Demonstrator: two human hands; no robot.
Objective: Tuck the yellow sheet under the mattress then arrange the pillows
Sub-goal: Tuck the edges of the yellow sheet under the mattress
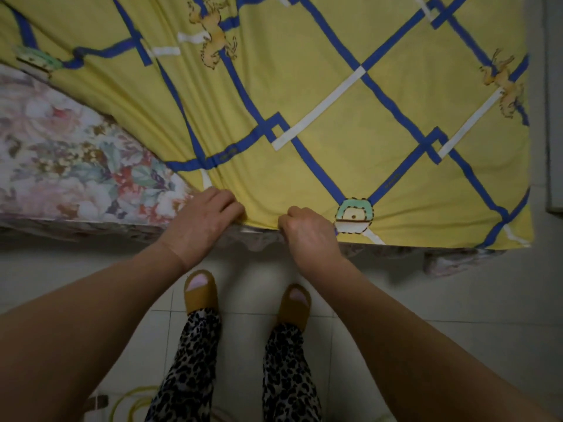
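The yellow sheet [320, 86], crossed by blue and white bands with small animal prints, covers most of the mattress top. At the left, the floral mattress [70, 159] lies bare where the sheet is pulled back. My left hand [207, 220] grips the sheet's gathered near edge at the mattress side. A little to its right, my right hand [307, 229] also holds that edge in curled fingers. Creases fan out from both hands. No pillows are in view.
I stand on a pale tiled floor [441, 300] in brown slippers [201, 290], close against the bed's near side. A yellow cord [128, 403] lies coiled on the floor at the lower left. A grey wall or door edge [553, 117] runs past the bed's right end.
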